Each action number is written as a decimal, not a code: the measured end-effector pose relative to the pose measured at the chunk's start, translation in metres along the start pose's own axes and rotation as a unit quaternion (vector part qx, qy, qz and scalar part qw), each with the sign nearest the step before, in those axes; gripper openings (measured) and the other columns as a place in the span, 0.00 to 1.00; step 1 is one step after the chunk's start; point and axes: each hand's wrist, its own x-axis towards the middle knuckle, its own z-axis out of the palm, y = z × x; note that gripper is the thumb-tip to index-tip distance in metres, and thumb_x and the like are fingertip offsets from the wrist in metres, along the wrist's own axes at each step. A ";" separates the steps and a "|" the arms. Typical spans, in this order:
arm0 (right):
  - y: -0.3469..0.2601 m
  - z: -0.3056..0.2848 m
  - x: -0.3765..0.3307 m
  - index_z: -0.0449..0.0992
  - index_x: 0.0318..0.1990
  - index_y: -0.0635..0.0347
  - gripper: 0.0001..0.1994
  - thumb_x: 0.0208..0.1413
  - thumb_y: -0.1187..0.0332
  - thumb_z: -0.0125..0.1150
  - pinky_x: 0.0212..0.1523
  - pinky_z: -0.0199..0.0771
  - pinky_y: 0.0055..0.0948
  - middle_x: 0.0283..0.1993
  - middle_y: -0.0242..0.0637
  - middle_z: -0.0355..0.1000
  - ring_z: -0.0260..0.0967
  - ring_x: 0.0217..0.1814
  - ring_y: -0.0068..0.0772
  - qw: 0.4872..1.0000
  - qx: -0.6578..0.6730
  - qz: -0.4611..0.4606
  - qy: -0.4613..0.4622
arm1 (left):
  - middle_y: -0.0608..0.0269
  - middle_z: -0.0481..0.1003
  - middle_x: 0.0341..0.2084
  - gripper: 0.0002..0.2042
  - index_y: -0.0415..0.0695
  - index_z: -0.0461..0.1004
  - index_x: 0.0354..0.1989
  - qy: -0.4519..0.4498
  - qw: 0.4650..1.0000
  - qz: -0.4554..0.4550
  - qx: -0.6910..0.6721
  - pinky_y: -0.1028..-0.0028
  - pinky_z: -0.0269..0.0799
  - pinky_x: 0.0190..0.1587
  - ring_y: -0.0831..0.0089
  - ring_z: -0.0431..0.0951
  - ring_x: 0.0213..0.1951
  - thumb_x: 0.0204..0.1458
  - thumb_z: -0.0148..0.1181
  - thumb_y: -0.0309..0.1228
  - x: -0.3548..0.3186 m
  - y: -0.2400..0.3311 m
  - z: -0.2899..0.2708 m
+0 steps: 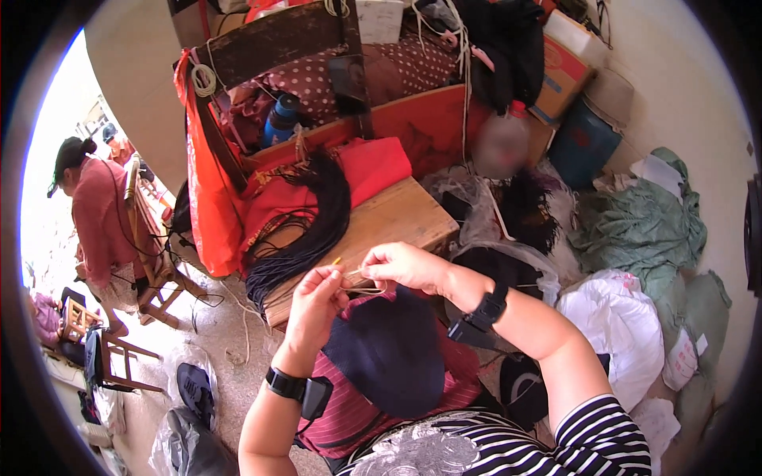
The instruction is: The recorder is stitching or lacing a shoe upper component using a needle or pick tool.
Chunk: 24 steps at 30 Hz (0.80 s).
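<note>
I hold a thin pale cord [352, 273] between my two hands, above the dark navy cloth [385, 357] on my lap and just in front of the near edge of the wooden tabletop [409, 214]. The thumb and forefinger of my left hand [319, 292] are closed in a fine pinch on it, and a small yellow tip [336, 261] pokes up just past them; my other left fingers curl in toward the palm. My right hand [401, 267] comes from the other side, its thumb and forefinger also pressed together on the cord, with only a short stretch showing between the two pinches. A pale loop hangs below my right fingers; I cannot tell whether it belongs to the same cord. Beyond my hands, a bundle of black cords [332, 198] lies curved over a red cloth [381, 166] and the tabletop, its near ends reaching close to my left hand without touching it.
</note>
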 end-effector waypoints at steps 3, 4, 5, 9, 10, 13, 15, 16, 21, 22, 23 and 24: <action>0.011 -0.001 0.002 0.78 0.45 0.61 0.10 0.68 0.62 0.61 0.34 0.72 0.21 0.33 0.27 0.75 0.71 0.32 0.18 0.998 0.003 -0.007 0.062 | 0.60 0.81 0.38 0.09 0.41 0.72 0.52 -0.008 1.000 0.008 0.012 0.78 0.75 0.35 0.79 0.78 0.30 0.67 0.58 0.29 0.000 -0.008 -0.006; 0.014 -0.002 0.006 0.78 0.45 0.61 0.10 0.68 0.62 0.61 0.34 0.72 0.21 0.33 0.27 0.75 0.71 0.32 0.18 0.998 0.001 -0.010 0.062 | 0.59 0.82 0.39 0.09 0.41 0.72 0.52 -0.017 1.000 0.005 0.015 0.78 0.76 0.36 0.79 0.79 0.32 0.67 0.58 0.29 -0.001 -0.010 -0.009; 0.017 -0.002 0.010 0.79 0.44 0.61 0.10 0.68 0.63 0.62 0.34 0.72 0.21 0.33 0.27 0.75 0.71 0.32 0.17 0.996 -0.011 -0.034 0.081 | 0.59 0.82 0.41 0.09 0.41 0.73 0.52 -0.016 1.000 0.002 0.022 0.78 0.76 0.37 0.79 0.79 0.33 0.67 0.58 0.29 -0.001 -0.010 -0.011; 0.017 -0.013 0.021 0.80 0.43 0.61 0.09 0.67 0.64 0.63 0.33 0.72 0.21 0.32 0.28 0.76 0.71 0.31 0.16 0.987 -0.038 -0.080 0.137 | 0.58 0.82 0.47 0.11 0.42 0.74 0.54 -0.013 0.999 0.023 0.023 0.75 0.78 0.38 0.77 0.82 0.35 0.67 0.59 0.29 0.002 -0.010 -0.009; 0.018 -0.017 0.025 0.80 0.42 0.62 0.09 0.66 0.64 0.63 0.31 0.72 0.21 0.32 0.29 0.77 0.70 0.30 0.16 0.981 -0.047 -0.092 0.165 | 0.58 0.82 0.47 0.11 0.42 0.74 0.54 -0.014 0.999 0.027 0.024 0.75 0.78 0.38 0.77 0.82 0.35 0.67 0.59 0.29 0.003 -0.011 -0.010; 0.022 -0.036 0.037 0.80 0.42 0.62 0.10 0.66 0.63 0.63 0.30 0.72 0.21 0.31 0.29 0.78 0.71 0.30 0.16 0.975 -0.047 -0.098 0.193 | 0.58 0.82 0.48 0.11 0.42 0.74 0.55 -0.021 0.999 0.003 0.028 0.76 0.77 0.41 0.77 0.83 0.36 0.67 0.58 0.30 -0.002 -0.012 -0.010; 0.022 -0.044 0.044 0.80 0.43 0.62 0.10 0.67 0.63 0.63 0.31 0.72 0.20 0.32 0.29 0.78 0.72 0.32 0.16 0.973 -0.058 -0.096 0.200 | 0.58 0.82 0.47 0.11 0.43 0.75 0.54 -0.032 0.999 -0.001 0.025 0.75 0.77 0.42 0.77 0.82 0.36 0.67 0.58 0.31 -0.003 -0.022 -0.018; 0.021 -0.045 0.046 0.80 0.43 0.62 0.10 0.67 0.63 0.63 0.31 0.72 0.20 0.32 0.29 0.78 0.72 0.32 0.16 0.973 -0.057 -0.099 0.198 | 0.58 0.82 0.47 0.11 0.43 0.76 0.54 -0.039 0.999 0.007 0.018 0.75 0.77 0.42 0.77 0.81 0.36 0.67 0.59 0.31 -0.004 -0.026 -0.023; 0.008 -0.047 0.054 0.80 0.43 0.61 0.10 0.67 0.63 0.63 0.31 0.72 0.20 0.31 0.29 0.78 0.73 0.31 0.17 0.975 -0.066 -0.085 0.196 | 0.54 0.82 0.44 0.10 0.40 0.76 0.53 -0.050 0.997 0.047 -0.039 0.74 0.77 0.44 0.74 0.81 0.35 0.68 0.58 0.30 -0.005 -0.030 -0.033; 0.009 -0.050 0.057 0.80 0.43 0.61 0.10 0.67 0.63 0.63 0.31 0.72 0.20 0.31 0.29 0.78 0.73 0.31 0.17 0.975 -0.064 -0.084 0.194 | 0.54 0.82 0.44 0.10 0.40 0.76 0.53 -0.048 0.997 0.046 -0.038 0.74 0.77 0.44 0.74 0.81 0.35 0.68 0.58 0.30 -0.006 -0.030 -0.033; 0.011 -0.052 0.060 0.80 0.43 0.61 0.10 0.67 0.63 0.63 0.31 0.72 0.20 0.31 0.29 0.78 0.73 0.31 0.17 0.975 -0.062 -0.091 0.195 | 0.53 0.82 0.43 0.10 0.39 0.76 0.52 -0.054 0.996 0.062 -0.038 0.73 0.77 0.44 0.75 0.80 0.35 0.68 0.57 0.30 -0.007 -0.031 -0.032; 0.015 -0.057 0.063 0.81 0.43 0.61 0.10 0.67 0.63 0.63 0.30 0.72 0.20 0.31 0.29 0.78 0.73 0.31 0.17 0.974 -0.060 -0.096 0.198 | 0.53 0.82 0.43 0.10 0.39 0.76 0.52 -0.061 0.994 0.078 -0.038 0.73 0.77 0.44 0.75 0.80 0.35 0.68 0.57 0.31 -0.009 -0.032 -0.031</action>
